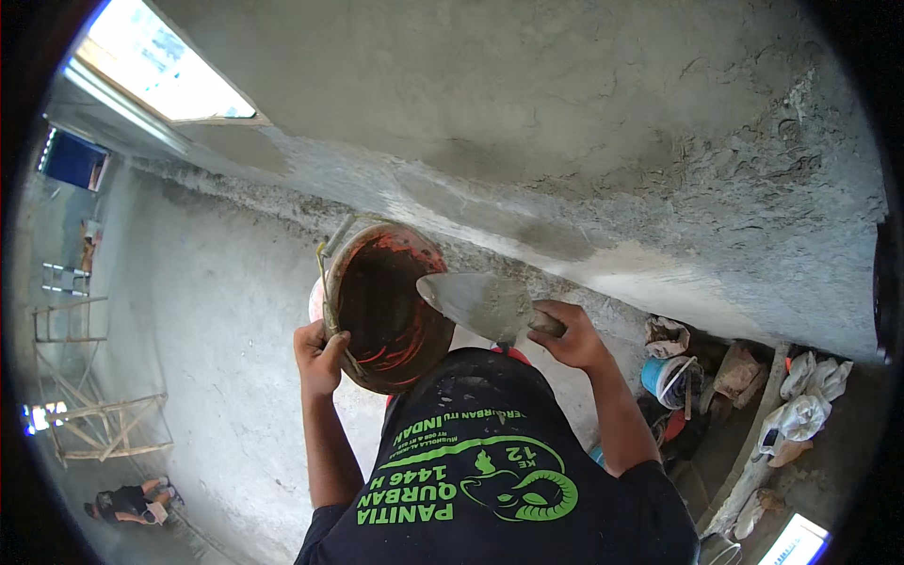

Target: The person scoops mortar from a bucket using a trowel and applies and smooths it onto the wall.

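Observation:
My left hand [320, 358] grips the side of a bucket [411, 241], closed around its rim near the wire handle. The bucket is tilted, and its inside is dark with red streaks; how much it holds is unclear. My right hand [570, 334] is closed on the handle of a metal trowel [476, 303], whose grey-smeared blade reaches over the bucket's right rim. My torso, in a dark printed shirt, fills the bottom centre below both hands.
A plastered wall [659, 113] with a bright window [165, 66] spans the top. At right lie a blue bucket [664, 377], sacks [739, 372], a plank [753, 452] and pale bags [800, 419]. At far left stand wooden scaffold frames [104, 424], with another person [127, 504] below them.

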